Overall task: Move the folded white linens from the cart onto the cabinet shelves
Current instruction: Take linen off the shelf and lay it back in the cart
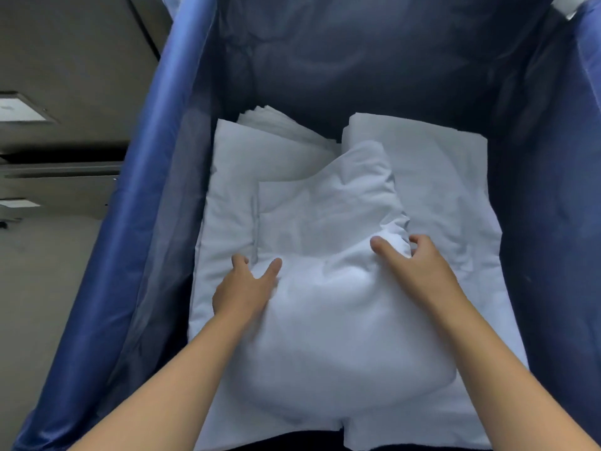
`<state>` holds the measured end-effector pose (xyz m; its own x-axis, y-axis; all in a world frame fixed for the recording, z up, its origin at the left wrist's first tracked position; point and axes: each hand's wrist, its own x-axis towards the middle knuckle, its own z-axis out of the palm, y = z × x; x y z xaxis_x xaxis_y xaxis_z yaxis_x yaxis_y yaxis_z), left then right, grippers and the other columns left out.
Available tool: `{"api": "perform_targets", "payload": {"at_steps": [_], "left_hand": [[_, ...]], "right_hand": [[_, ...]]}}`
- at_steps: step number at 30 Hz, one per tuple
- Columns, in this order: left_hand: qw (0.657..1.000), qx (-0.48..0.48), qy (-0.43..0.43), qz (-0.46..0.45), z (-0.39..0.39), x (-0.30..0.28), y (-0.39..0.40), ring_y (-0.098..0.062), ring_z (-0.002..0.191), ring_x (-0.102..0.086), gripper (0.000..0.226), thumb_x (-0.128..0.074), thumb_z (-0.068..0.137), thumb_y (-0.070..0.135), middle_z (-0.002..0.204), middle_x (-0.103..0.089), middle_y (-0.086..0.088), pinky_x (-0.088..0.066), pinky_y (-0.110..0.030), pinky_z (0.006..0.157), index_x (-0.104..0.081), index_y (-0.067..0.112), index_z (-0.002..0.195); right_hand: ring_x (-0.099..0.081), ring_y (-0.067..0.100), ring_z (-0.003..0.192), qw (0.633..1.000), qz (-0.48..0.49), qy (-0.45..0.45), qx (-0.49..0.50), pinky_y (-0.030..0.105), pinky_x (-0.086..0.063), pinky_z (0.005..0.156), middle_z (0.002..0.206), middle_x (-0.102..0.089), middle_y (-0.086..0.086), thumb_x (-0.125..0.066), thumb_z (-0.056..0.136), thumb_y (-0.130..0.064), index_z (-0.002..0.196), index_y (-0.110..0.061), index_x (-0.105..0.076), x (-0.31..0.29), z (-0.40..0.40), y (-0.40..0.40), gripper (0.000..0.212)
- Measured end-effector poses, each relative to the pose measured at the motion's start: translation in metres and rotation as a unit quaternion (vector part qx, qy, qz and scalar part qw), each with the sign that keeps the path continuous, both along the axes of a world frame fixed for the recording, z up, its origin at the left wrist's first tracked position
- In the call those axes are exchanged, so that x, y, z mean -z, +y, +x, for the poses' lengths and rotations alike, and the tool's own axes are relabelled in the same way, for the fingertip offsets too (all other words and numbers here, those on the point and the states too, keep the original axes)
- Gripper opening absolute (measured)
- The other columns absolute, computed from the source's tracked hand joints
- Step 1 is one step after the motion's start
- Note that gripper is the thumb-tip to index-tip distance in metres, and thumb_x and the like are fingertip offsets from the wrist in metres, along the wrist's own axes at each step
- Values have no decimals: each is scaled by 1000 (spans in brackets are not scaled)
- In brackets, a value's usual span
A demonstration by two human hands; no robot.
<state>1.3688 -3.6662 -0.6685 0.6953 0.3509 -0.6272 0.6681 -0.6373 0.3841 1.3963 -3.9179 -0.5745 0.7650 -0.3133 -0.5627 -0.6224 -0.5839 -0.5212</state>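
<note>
Both bare arms reached down from the near edge into a deep cart point(153, 177) lined with blue fabric, its walls rising on the left, right and far sides.

Folded white linens covered the cart bottom: one stack point(227, 190) at left, one stack point(439, 177) at right, and thinner folded sheets point(276, 122) showing at the far left behind the left stack. A softer, rumpled white bundle point(335, 288) lay on top, in the middle, over the seam between the two stacks and reaching toward the near edge.

Left hand point(244, 288) was at the bundle's left edge, thumb lying on top of the cloth and fingers curled down beside it against the left stack; fingertips hidden in the fabric, grip on the bundle looked partial.

Right hand point(413, 265) was at the bundle's far right corner, thumb pressed on top, fingers curled round the bunched fold, grasping the cloth.

Bundle was resting in the cart, both hands on it.

Outside the cart at left: grey floor, and a grey cabinet point(58, 177) with horizontal edges, partly in view, details blurred
</note>
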Motion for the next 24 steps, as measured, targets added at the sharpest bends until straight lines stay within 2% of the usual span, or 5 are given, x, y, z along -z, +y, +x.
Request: {"api": "perform_targets", "payload": {"at_steps": [4,9,15,20,24], "left_hand": [[999,-45,16,-11,25,26,-3,-33,107,-59,72,-47,87,73,121,-61,-9,-50,-40,89,-39,12,125],[993,-116,29,-9,45,45,-7,-36,116,-57,81,-56,88,63,130,-58,-14,-40,-33,79,-36,0,135],[992,-117,38,-20,52,55,-7,-31,104,-62,73,-59,80,70,117,-66,-5,-46,-34,78,-57,15,127],[995,-98,17,-26,46,54,-11,-30,103,-62,59,-57,80,69,116,-65,-1,-51,-37,89,-61,27,120],[995,-77,-60,33,41,40,-16,-31,100,-57,46,-56,92,54,123,-54,-8,-43,-34,79,-55,24,126]], "right_hand": [[-54,23,88,1000,5,10,-18,36,-42,75,94,-50,-3,-62,59,-80,91,-21,-50,17,44,6,68],[-56,33,113,996,-73,27,-46,35,-40,80,111,-54,6,-71,83,-47,125,-7,-42,38,65,4,64],[-57,36,90,982,-138,-102,-73,37,-38,68,93,-58,4,-66,87,-45,107,-14,-43,55,41,4,43],[-57,37,84,971,-147,-167,-82,38,-37,65,90,-62,7,-65,89,-45,104,-14,-44,63,38,5,41],[-53,31,75,966,-105,-214,-100,36,-36,62,81,-60,-1,-64,91,-40,97,-20,-45,60,39,9,28]]}}
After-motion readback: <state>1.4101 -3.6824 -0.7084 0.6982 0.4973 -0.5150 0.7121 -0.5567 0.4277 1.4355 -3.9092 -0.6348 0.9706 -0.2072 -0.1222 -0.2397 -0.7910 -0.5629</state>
